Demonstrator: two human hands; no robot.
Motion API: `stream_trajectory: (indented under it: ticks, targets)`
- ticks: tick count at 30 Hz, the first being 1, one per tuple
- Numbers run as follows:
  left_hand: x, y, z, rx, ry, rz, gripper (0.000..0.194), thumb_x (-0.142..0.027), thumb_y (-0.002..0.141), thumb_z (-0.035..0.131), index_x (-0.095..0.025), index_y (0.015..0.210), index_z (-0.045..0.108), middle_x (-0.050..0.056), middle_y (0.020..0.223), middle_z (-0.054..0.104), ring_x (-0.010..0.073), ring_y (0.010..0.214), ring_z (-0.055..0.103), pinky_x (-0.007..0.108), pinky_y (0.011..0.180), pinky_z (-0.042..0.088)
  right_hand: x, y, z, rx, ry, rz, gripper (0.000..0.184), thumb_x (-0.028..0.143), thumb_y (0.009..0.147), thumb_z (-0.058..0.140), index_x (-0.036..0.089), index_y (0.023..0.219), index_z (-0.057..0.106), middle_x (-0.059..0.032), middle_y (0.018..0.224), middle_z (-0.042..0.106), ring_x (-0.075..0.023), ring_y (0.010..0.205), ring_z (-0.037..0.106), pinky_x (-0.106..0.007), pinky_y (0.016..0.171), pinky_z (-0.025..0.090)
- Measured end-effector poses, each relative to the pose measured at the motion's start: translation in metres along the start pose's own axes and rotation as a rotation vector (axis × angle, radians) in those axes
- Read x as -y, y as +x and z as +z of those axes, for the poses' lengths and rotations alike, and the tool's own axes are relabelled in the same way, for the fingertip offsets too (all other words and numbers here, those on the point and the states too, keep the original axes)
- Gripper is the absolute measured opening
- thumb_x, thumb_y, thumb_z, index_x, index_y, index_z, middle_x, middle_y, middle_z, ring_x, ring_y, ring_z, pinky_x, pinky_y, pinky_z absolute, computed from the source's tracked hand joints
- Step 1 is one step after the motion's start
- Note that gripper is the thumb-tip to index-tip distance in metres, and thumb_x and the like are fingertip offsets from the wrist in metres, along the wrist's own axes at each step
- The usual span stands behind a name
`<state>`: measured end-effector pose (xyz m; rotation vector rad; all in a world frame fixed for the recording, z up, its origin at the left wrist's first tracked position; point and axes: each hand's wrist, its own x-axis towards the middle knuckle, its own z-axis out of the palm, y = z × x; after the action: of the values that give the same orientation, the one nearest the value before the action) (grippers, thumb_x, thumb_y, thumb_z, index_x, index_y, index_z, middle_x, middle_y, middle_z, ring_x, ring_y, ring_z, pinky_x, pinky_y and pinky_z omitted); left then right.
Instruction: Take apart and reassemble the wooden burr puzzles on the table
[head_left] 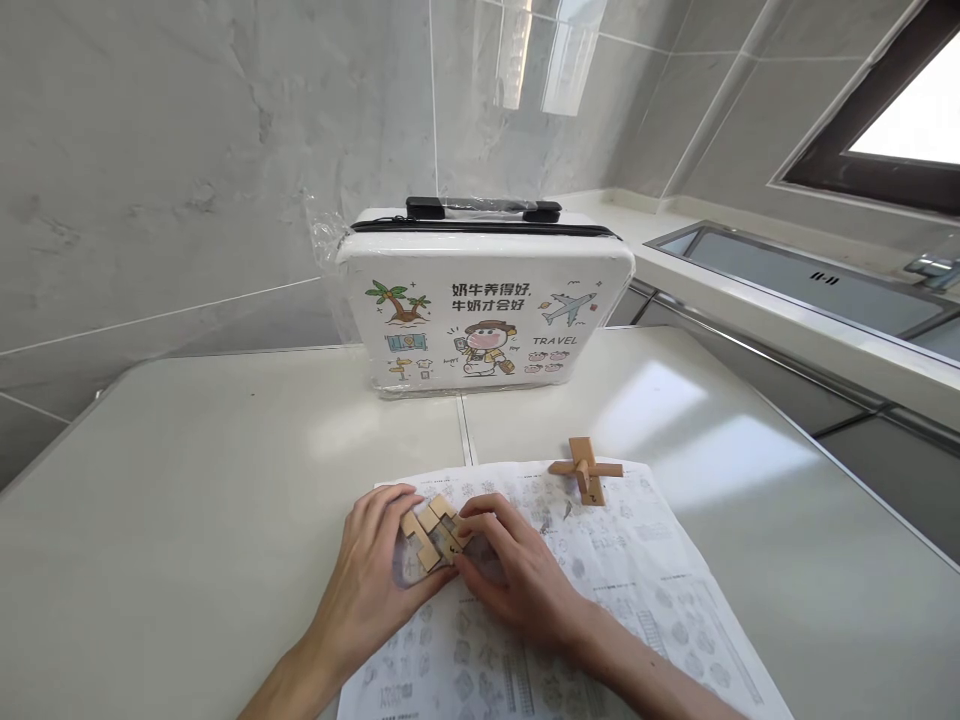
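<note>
Several notched wooden puzzle pieces (429, 560) lie side by side in a slanted group on a printed paper sheet (645, 590). My left hand (371, 560) curves around the group from the left, fingers at its far edge and thumb along the near edge. From the right, my right hand (517, 575) closes its thumb and fingertips on the rightmost piece, which bears a dark mark; the fingers partly hide it. Farther right, near the sheet's far edge, a cross of interlocked wooden pieces (583, 452) stands apart from both hands, with a number on its lower arm.
A white case (480, 260) with cartoon prints, a black handle and clear plastic wrap stands upright at the back of the white table (225, 480), against the grey tiled wall. To the right are a counter with a sink (810, 275) and a tap (930, 265).
</note>
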<state>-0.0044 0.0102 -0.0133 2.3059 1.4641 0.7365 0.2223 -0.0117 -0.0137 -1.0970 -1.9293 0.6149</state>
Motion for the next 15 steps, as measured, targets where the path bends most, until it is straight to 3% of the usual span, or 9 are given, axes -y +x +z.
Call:
stream_trajectory:
  ticks: [3,9,15]
  targets:
    - [-0.0016,-0.0003,-0.0015,0.055,-0.030,0.054,0.070,-0.049,0.087,0.084,-0.029,0.145,0.051,0.013,0.146,0.060,0.0377,0.137,0.055,0.056,0.110,0.053,0.0025,0.0000,-0.0015,0.024,0.064,-0.008,0.019,0.016,0.100,0.060,0.025,0.117,0.058,-0.0104,0.121,0.064,-0.0223,0.102,0.070,-0.037,0.085,0.064]
    - [-0.0015,-0.0007,-0.0038,0.077,-0.077,0.108,0.056,-0.043,0.097,0.074,-0.033,0.147,0.052,0.008,0.143,0.065,0.0332,0.135,0.060,0.049,0.110,0.055,0.0061,0.0006,-0.0021,0.122,0.122,-0.052,0.018,0.017,0.102,0.057,0.024,0.118,0.058,-0.0092,0.117,0.068,-0.0222,0.102,0.071,-0.037,0.085,0.063]
    - [0.0003,0.0008,-0.0033,0.080,-0.084,0.071,0.051,-0.047,0.099,0.072,-0.035,0.145,0.055,0.007,0.140,0.066,0.0312,0.131,0.062,0.047,0.107,0.056,0.0066,0.0021,-0.0021,0.097,0.111,-0.059,0.017,0.014,0.102,0.053,0.023,0.115,0.059,-0.0086,0.110,0.070,-0.0219,0.097,0.070,-0.036,0.082,0.061]
